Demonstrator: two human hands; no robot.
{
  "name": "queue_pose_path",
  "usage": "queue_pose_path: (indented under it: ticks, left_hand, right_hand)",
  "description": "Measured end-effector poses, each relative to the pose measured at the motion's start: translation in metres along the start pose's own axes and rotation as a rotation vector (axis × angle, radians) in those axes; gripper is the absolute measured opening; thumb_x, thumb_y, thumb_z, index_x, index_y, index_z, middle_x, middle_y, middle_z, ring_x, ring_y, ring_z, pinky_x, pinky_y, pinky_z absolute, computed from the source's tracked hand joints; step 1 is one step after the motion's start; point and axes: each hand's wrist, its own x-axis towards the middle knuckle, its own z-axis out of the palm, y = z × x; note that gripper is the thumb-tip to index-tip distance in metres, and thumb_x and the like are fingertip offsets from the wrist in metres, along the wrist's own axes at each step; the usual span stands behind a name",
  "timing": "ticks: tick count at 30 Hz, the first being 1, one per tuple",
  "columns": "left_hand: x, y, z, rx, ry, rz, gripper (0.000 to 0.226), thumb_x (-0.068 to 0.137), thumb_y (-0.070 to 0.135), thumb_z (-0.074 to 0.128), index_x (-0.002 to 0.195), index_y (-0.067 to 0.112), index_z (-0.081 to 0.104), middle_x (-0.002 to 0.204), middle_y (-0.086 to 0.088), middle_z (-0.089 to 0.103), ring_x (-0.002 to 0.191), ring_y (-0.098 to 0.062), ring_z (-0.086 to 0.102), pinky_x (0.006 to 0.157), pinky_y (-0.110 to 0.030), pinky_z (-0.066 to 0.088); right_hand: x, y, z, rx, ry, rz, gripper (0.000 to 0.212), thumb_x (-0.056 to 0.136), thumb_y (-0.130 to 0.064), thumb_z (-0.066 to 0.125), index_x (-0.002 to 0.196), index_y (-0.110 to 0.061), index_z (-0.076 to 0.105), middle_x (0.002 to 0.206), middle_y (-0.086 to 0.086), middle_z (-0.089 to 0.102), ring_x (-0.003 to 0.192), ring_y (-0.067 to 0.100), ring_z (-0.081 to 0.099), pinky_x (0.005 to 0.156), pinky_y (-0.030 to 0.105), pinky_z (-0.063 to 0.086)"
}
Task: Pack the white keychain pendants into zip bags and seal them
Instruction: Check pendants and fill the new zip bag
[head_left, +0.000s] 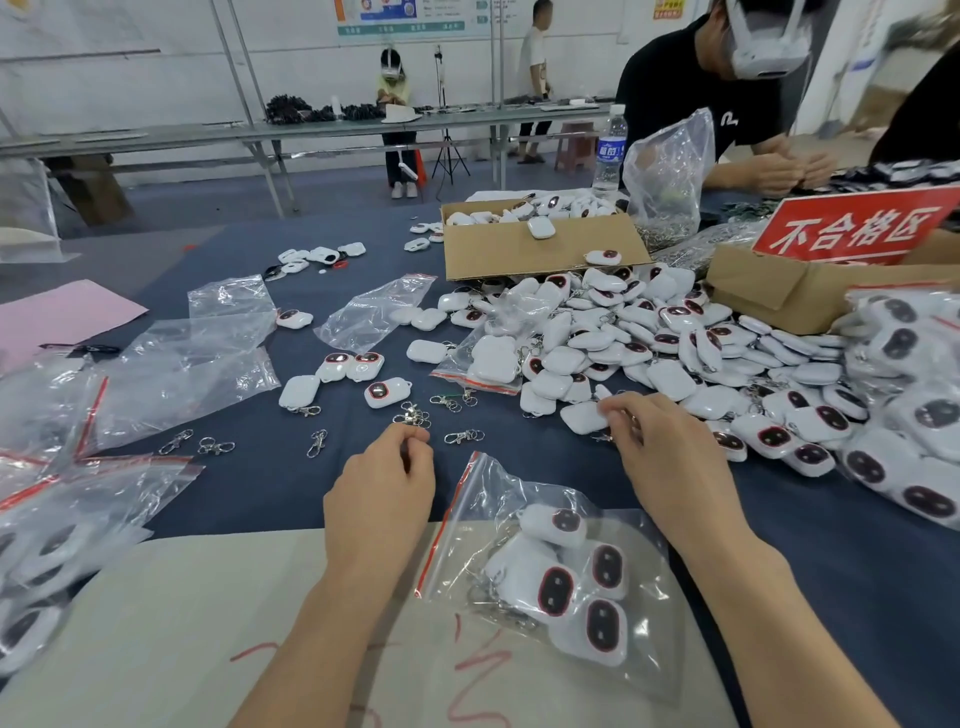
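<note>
The bench (291, 493) has a dark blue cover. On its right side lies a big pile (649, 332) of white pendants. Near the front edge, between my arms, a bag (545, 566) lies flat with several pendants inside, and its red strip is on the left side. My right hand (654, 441) pinches one pendant (582, 418) at the near edge of the pile. My left hand (387, 483) has curled fingers, with the tips at some metal clasps (413, 417). Whether it grips one, I cannot tell.
</note>
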Motion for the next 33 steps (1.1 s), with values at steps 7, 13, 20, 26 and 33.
queue_pose_path:
  ticks: [7, 13, 20, 26, 33]
  left_hand:
    - [-0.001, 0.000, -0.001, -0.004, -0.012, -0.004, 0.026, 0.099, 0.031, 0.039, 0.106, 0.039, 0.063, 0.074, 0.008, 0.070, 0.081, -0.020, 0.063, 0.071, -0.037, 0.046]
    - [-0.001, 0.000, -0.001, -0.049, 0.004, 0.005, 0.025, 0.100, 0.032, 0.039, 0.108, 0.040, 0.062, 0.073, 0.009, 0.071, 0.080, -0.018, 0.063, 0.074, -0.038, 0.048]
    - [-0.002, -0.001, 0.002, -0.387, 0.068, 0.141, 0.023, 0.103, 0.029, 0.044, 0.102, 0.044, 0.061, 0.076, 0.020, 0.069, 0.064, -0.008, 0.063, 0.069, -0.036, 0.054]
    - [-0.012, 0.010, -0.002, -0.562, 0.077, 0.351, 0.022, 0.100, 0.052, 0.043, 0.113, 0.048, 0.061, 0.093, 0.015, 0.068, 0.071, -0.009, 0.059, 0.058, -0.011, 0.043]
    - [-0.014, 0.012, 0.004, -0.527, -0.214, 0.423, 0.023, 0.100, 0.030, 0.062, 0.120, 0.040, 0.062, 0.093, 0.016, 0.068, 0.088, -0.005, 0.063, 0.073, -0.014, 0.048]
  right_hand:
    - [-0.001, -0.003, 0.000, 0.081, 0.075, 0.023, 0.007, 0.098, -0.023, 0.058, 0.105, -0.023, 0.056, 0.095, -0.002, 0.064, 0.082, 0.018, 0.058, 0.071, 0.038, 0.049]
    - [0.003, -0.012, -0.005, 0.562, 0.134, 0.107, 0.026, 0.099, -0.034, 0.060, 0.118, -0.048, 0.048, 0.095, -0.021, 0.060, 0.089, -0.008, 0.057, 0.068, 0.006, 0.045]
    - [0.003, -0.026, -0.008, 1.130, 0.042, 0.096, 0.028, 0.101, -0.019, 0.056, 0.113, -0.038, 0.072, 0.081, -0.005, 0.068, 0.075, 0.010, 0.065, 0.079, 0.027, 0.060]
    - [-0.001, -0.037, 0.000, 1.080, -0.091, 0.058, 0.031, 0.100, -0.009, 0.058, 0.111, -0.035, 0.071, 0.085, -0.006, 0.071, 0.063, 0.002, 0.061, 0.063, 0.014, 0.051]
    - [-0.001, -0.040, 0.020, 0.878, -0.273, 0.008, 0.040, 0.095, -0.009, 0.067, 0.112, -0.045, 0.065, 0.097, -0.028, 0.072, 0.089, -0.009, 0.066, 0.079, 0.010, 0.050]
